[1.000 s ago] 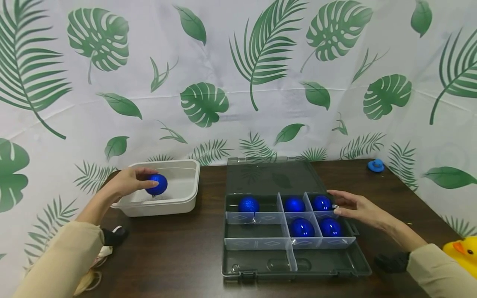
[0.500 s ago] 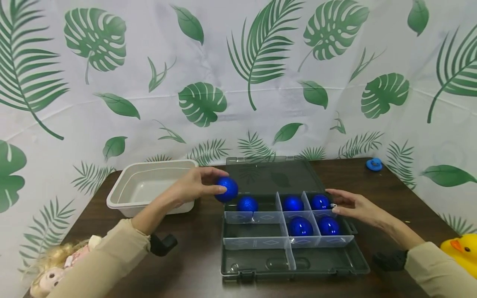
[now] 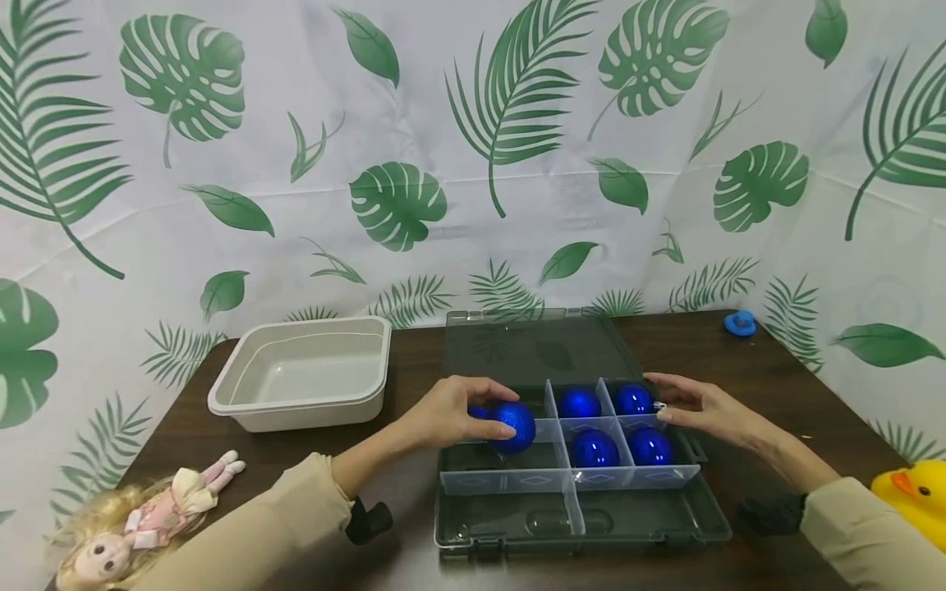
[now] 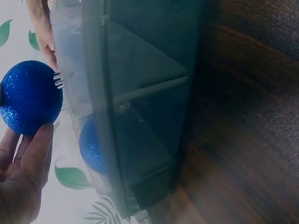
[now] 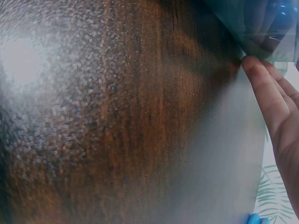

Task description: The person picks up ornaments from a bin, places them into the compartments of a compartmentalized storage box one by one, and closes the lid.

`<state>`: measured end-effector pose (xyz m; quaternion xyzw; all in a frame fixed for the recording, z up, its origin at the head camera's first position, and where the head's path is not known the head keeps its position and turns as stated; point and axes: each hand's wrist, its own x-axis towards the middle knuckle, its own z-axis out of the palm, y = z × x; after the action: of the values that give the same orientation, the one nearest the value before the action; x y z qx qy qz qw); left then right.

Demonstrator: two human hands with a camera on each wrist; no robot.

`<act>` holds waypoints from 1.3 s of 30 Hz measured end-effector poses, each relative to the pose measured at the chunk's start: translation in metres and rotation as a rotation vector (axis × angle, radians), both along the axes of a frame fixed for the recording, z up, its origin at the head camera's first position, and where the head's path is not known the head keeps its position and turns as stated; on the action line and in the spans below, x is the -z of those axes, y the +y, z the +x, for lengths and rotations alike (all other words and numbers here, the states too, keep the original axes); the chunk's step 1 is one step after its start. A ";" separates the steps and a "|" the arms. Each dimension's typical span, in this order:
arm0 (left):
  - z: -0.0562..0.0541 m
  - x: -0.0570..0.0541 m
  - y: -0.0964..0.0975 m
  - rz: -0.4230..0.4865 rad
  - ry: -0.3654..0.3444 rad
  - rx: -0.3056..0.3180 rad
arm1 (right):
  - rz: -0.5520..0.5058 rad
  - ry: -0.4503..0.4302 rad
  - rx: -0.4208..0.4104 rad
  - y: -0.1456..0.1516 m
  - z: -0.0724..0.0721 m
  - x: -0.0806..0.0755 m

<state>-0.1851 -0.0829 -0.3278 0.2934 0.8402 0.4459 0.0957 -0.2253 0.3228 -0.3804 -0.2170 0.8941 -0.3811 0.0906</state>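
Blue glitter bauble [image 3: 517,425], pinched by the left hand [image 3: 447,413], looks light, perhaps brittle, best gripped round its sides; the right hand [image 3: 713,412], fingers extended, touches the compartment box [image 3: 643,507].

- Gripped by the left hand [image 3: 452,413]: a round, glittery blue ball [image 3: 515,428], above a divided grey plastic box [image 3: 650,513].
- Right of the grip: four round blue balls [image 3: 595,449] in separate compartments [image 3: 600,478], then the right hand [image 3: 702,410].
- Left behind it: a rectangular off-white plastic tub [image 3: 299,406].
- Left in front: a blond, pink-dressed doll [image 3: 164,515].
- Far right: a yellow duck [image 3: 919,499].
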 end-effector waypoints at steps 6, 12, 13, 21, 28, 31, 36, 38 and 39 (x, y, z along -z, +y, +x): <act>0.001 0.012 -0.001 -0.049 0.051 0.040 | -0.003 0.002 -0.001 0.000 0.000 0.001; 0.000 0.025 -0.005 -0.034 0.097 0.060 | 0.002 0.015 -0.001 0.001 0.000 0.001; 0.000 0.026 -0.005 -0.038 0.111 0.068 | 0.004 0.016 -0.001 0.001 0.001 0.001; -0.004 0.025 -0.016 0.008 0.148 0.028 | -0.010 -0.054 -0.048 0.006 -0.006 -0.004; -0.049 0.014 -0.024 0.261 -0.265 -0.383 | -0.208 -0.266 0.096 0.016 -0.046 -0.022; -0.072 0.011 -0.023 0.348 -0.422 -0.498 | -0.241 -0.338 0.161 0.010 -0.070 -0.028; -0.102 0.019 -0.026 0.279 -0.497 -0.596 | -0.230 -0.456 0.131 -0.003 -0.097 -0.026; -0.128 0.044 -0.032 0.252 -0.533 -0.593 | -0.216 -0.480 0.118 -0.003 -0.101 -0.024; -0.144 0.060 -0.035 0.239 -0.548 -0.588 | -0.208 -0.492 0.114 -0.003 -0.102 -0.023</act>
<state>-0.3293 -0.1176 -0.3880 -0.0794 0.7739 0.6102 0.1498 -0.3271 0.3202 -0.3570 -0.0753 0.8121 -0.5166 0.2606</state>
